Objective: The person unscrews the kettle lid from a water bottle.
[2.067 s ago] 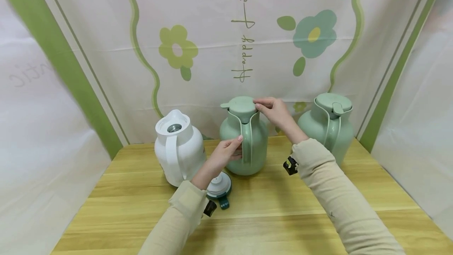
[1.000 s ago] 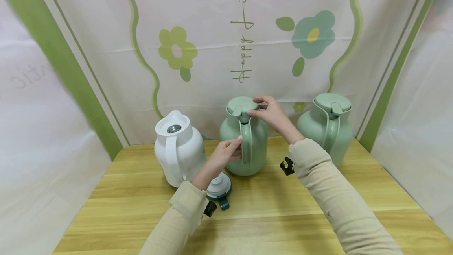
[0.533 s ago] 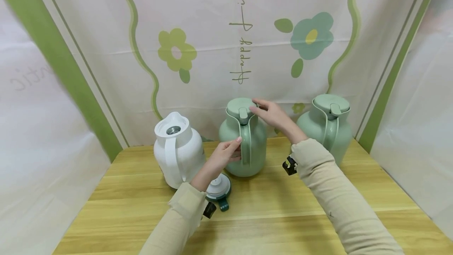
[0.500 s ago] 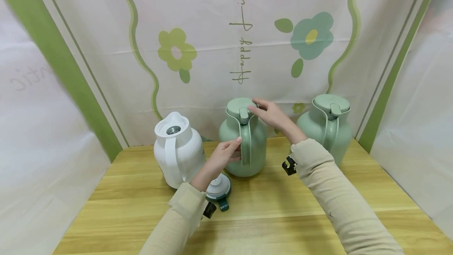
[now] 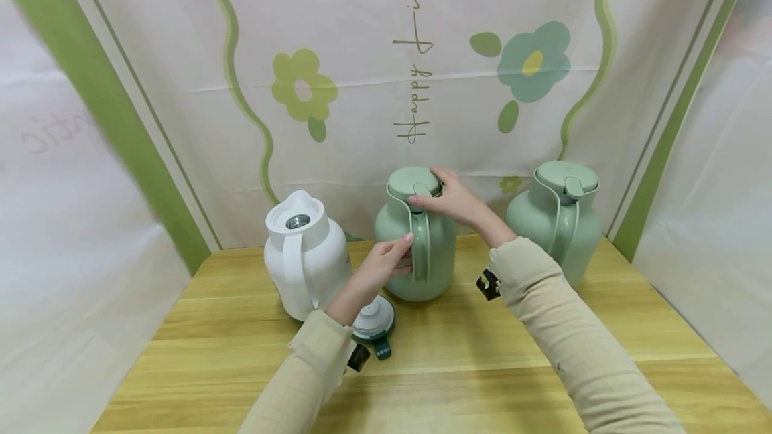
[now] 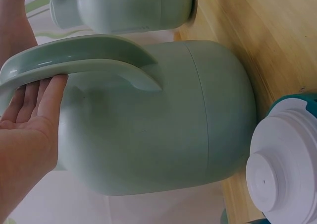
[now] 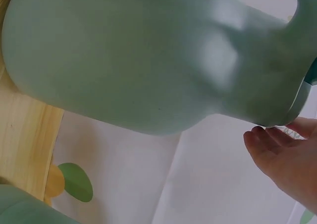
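A green thermos jug (image 5: 442,256) stands upright at the back middle of the table. My left hand (image 5: 380,263) holds its handle (image 5: 420,246), thumb along the near left side; in the left wrist view the fingers (image 6: 52,97) reach under the handle. On top, the round green lid (image 5: 410,179) has its lever beside the handle, slightly to the right. My right hand (image 5: 455,201) grips the lid, thumb near the lever and fingertips at the far right rim. The right wrist view shows that hand (image 7: 290,157) at the jug's top, with most of the lid out of sight.
A white jug (image 5: 310,263) without a lid stands on the left. By my left forearm lies a white and dark green lid (image 5: 374,319), underside up. Another green jug (image 5: 582,240), lidded, stands at the right. A printed curtain (image 5: 362,153) hangs behind the wooden table (image 5: 446,380).
The lid's lever has swung from the left round to the handle and slightly past it, counterclockwise from above. My right hand shifted its hold on the lid; my left hand stayed on the handle.
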Motion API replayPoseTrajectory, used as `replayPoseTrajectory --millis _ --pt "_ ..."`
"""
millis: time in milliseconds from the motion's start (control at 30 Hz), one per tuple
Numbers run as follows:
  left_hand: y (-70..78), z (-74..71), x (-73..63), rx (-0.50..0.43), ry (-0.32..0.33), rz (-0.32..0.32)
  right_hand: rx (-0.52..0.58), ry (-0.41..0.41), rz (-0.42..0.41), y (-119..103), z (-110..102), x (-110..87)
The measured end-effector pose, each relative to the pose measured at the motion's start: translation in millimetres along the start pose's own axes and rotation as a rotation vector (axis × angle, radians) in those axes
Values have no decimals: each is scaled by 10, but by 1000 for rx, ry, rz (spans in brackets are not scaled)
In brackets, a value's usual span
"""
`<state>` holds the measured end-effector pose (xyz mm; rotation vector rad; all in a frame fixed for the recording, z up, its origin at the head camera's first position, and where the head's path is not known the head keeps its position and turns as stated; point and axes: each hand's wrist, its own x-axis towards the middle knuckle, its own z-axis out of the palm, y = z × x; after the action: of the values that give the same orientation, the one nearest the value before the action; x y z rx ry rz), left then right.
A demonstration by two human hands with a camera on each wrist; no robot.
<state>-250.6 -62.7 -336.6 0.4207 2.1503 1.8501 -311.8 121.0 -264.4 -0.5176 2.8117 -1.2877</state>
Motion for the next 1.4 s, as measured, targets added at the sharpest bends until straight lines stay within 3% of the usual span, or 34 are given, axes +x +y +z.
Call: replayPoseTrajectory --millis 267,467,700,1000,1400 --pt "18 -3 -8 3 18 -6 110 9 -20 89 -78 -14" --pt "23 -8 -20 14 21 -12 130 19 -48 168 -126 -13" --pt "16 -3 -14 9 17 -12 96 56 -73 192 -119 -1" --pt "16 4 -24 1 10 -15 92 183 -74 160 -67 12" --pt "7 -1 -14 0 -5 -16 -52 139 -16 69 -52 7"
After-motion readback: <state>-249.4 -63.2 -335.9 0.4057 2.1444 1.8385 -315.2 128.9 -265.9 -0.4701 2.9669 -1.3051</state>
